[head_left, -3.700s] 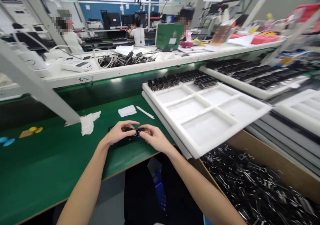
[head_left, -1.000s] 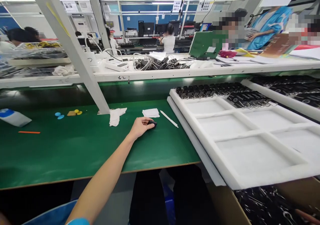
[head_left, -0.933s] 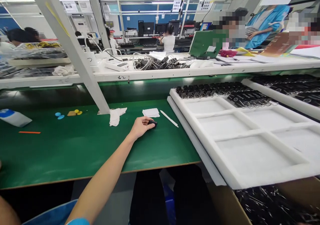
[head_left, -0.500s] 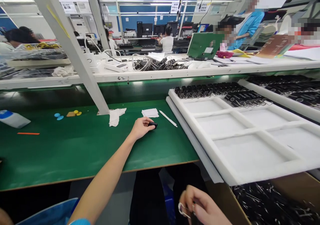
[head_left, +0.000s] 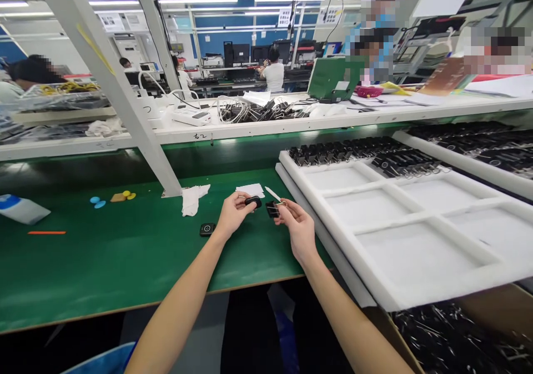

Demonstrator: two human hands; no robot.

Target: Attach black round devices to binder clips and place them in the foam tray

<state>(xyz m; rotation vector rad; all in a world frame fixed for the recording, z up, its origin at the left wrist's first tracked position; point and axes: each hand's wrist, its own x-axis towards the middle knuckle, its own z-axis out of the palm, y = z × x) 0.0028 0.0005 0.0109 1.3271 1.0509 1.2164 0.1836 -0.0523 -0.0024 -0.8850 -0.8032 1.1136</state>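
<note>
Here, mid-frame, the left hand (head_left: pixel 231 217) pinches a small black oval piece (head_left: pixel 252 201); the right hand (head_left: pixel 296 228) grips a black binder clip (head_left: pixel 273 209).

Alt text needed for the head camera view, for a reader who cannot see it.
Above a green workbench, the left hand pinches a small black part and the right hand holds a black binder clip, close together. A white foam tray with rows of clips lies to the right.
</note>
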